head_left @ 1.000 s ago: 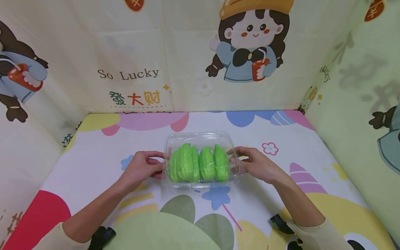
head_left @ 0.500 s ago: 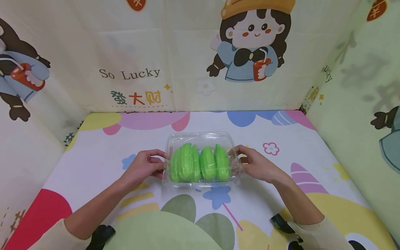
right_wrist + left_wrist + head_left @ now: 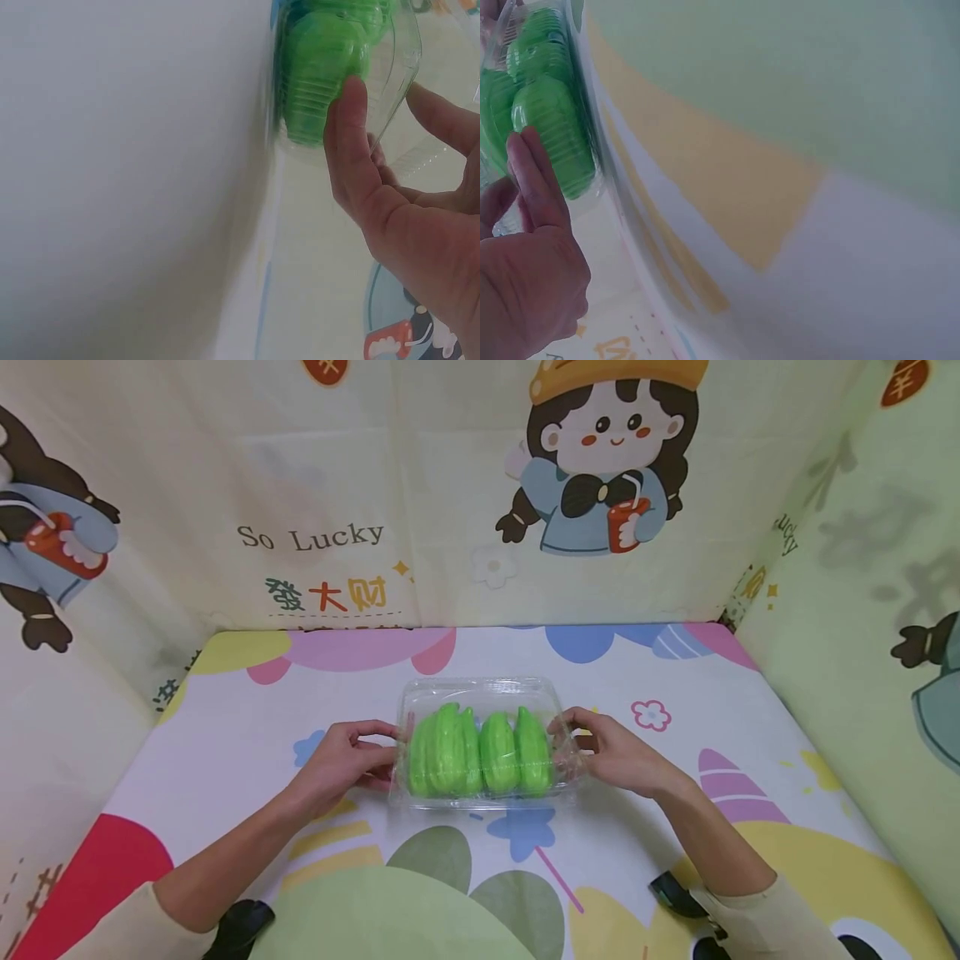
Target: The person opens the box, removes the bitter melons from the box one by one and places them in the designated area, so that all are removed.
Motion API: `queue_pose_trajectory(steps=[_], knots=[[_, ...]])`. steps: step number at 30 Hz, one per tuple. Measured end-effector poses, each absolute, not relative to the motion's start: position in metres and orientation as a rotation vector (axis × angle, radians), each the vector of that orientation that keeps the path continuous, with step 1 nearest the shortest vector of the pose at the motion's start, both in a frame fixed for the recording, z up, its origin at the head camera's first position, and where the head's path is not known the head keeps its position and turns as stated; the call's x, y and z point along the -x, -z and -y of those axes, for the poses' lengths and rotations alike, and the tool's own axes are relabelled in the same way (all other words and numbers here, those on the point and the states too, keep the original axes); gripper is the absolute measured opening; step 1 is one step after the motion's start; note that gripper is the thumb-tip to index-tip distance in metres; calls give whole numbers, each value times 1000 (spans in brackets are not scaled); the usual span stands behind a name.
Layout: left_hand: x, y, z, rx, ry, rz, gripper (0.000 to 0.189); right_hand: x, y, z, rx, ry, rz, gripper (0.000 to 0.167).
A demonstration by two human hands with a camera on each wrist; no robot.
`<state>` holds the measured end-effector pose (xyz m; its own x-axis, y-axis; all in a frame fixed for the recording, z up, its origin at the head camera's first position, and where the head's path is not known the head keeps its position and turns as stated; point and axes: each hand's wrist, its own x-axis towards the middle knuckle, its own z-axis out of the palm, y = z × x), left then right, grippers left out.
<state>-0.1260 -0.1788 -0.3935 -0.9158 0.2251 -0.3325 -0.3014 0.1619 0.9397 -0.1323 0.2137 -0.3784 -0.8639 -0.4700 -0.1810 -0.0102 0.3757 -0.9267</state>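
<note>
A clear plastic clamshell box (image 3: 480,690) sits on the patterned cloth in the head view, its lid down. Inside stand several bright green, banana-shaped pieces (image 3: 450,752), seen through the plastic. My left hand (image 3: 341,764) holds the box's left end, with index finger high and thumb lower. At the opposite end, my right hand (image 3: 618,756) grips the corner. The right wrist view shows the lid edge passing between thumb and fingers (image 3: 352,112). In the left wrist view, extended fingers (image 3: 536,180) lie along the box wall, with the thumb bent beside them.
A printed cloth (image 3: 420,910) with cartoon shapes covers the table. Fabric walls (image 3: 450,485) with printed figures rise at the back and both sides. Black wrist straps (image 3: 240,931) show at the sleeves.
Both hands keep their places at the box ends. The whole head view has shifted very slightly; the box and its contents look the same.
</note>
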Motion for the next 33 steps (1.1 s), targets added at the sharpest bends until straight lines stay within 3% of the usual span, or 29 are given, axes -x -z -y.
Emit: queue_pose_trajectory(steps=[11, 18, 33], knots=[[125, 393, 180, 28, -1750, -2109, 32, 131, 376, -213, 422, 1485, -2229, 40], [126, 395, 176, 97, -1847, -2036, 20, 131, 376, -213, 426, 1473, -2241, 41], [129, 392, 172, 133, -1869, -2007, 27, 131, 377, -213, 420, 1458, -2255, 42]])
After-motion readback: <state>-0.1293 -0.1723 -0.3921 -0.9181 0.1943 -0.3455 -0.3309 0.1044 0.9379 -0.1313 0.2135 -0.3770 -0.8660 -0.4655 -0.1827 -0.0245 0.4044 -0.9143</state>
